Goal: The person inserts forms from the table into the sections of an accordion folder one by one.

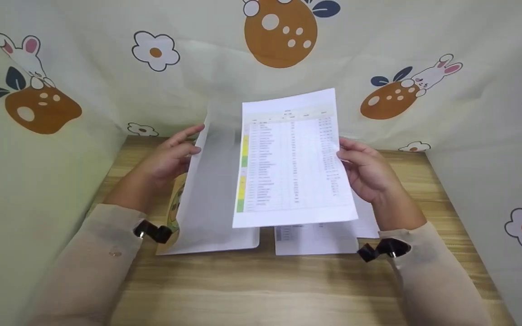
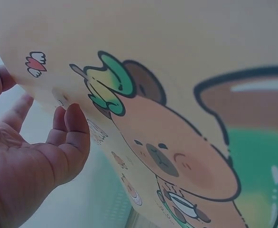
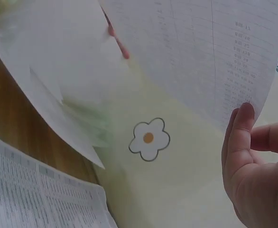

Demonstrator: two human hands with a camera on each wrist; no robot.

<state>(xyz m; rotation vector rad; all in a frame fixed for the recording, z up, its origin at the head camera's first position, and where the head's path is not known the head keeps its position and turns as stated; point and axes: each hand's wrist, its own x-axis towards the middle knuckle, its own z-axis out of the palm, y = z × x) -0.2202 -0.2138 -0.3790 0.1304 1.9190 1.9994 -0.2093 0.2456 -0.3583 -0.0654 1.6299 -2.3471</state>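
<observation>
Above the table, the right hand pinches a printed sheet at its right edge; the left hand grips a folder by its edge. Sheet judged light, limp, easily creased; hold by margins.

No wording legible, sheet bearing tabulated print, heading lines and rows too small to read, characters along one side seen reversed in the right wrist view, lower paper printed with dense rows, entries blurred.

Printed sheets on apparently wooden table
</observation>
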